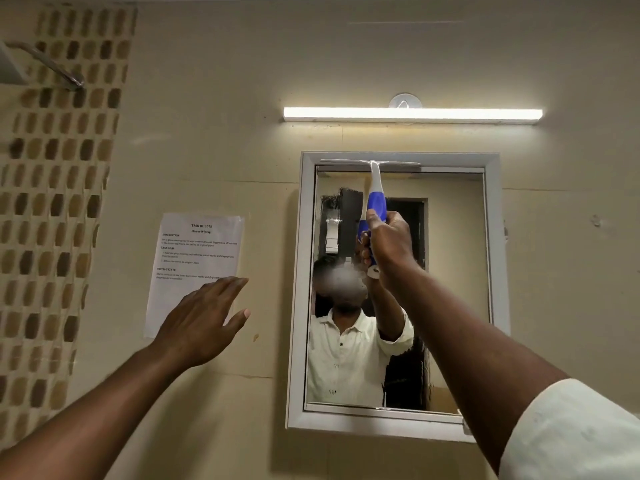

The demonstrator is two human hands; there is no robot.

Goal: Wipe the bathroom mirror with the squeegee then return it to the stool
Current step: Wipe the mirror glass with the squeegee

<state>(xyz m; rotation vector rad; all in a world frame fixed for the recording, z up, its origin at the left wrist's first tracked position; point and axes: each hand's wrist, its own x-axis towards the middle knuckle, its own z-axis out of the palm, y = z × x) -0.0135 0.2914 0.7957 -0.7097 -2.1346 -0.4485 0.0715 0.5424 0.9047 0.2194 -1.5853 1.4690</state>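
A white-framed bathroom mirror (450,271) hangs on the beige wall. My right hand (388,242) grips the blue and white handle of a squeegee (376,199), held upright. Its white blade lies level across the top left of the mirror, over the upper frame edge. My left hand (204,320) is raised with straight fingers in front of a paper sheet on the wall, left of the mirror, holding nothing. The glass reflects a person in a pale shirt and shows smears. The stool is out of view.
A lit tube light (412,114) runs above the mirror. A printed task sheet (197,251) is stuck to the wall at the left. A metal shower arm (52,65) juts out at the upper left beside a brown mosaic tile strip (52,202).
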